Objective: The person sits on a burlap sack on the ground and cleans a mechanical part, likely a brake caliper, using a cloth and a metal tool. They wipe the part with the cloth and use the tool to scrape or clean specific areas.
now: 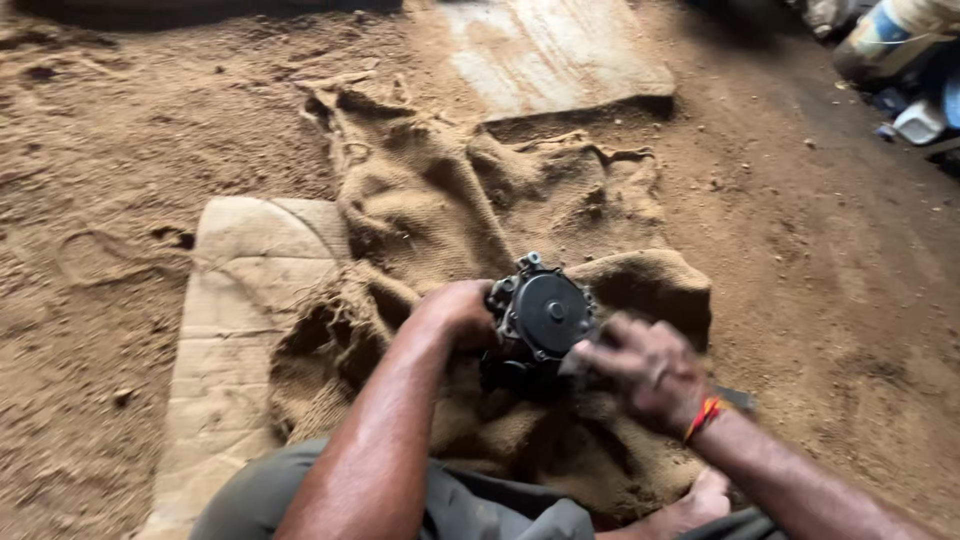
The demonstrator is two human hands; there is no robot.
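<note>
The dark, round-faced engine part (540, 320), a greasy casting with a flat black disc on its near face and small lugs round the rim, sits on the crumpled burlap sacking (450, 210) near the middle of the scene, just in front of the person's knees. The left hand (462, 312) is curled round its left side, fingers clamped on the housing to steady it. The right hand (645, 370) is blurred at the part's lower right edge; it looks closed round something small and dark pressed to the casting, though I cannot tell what. As I see it, the work goes best with the left grip firm and the part bedded in the sacking so it cannot roll. Under the sacking lies flattened cardboard (235, 310) to the left, sandy dirt floor (100, 150) all round, a metal sheet (550, 50) farther off.
</note>
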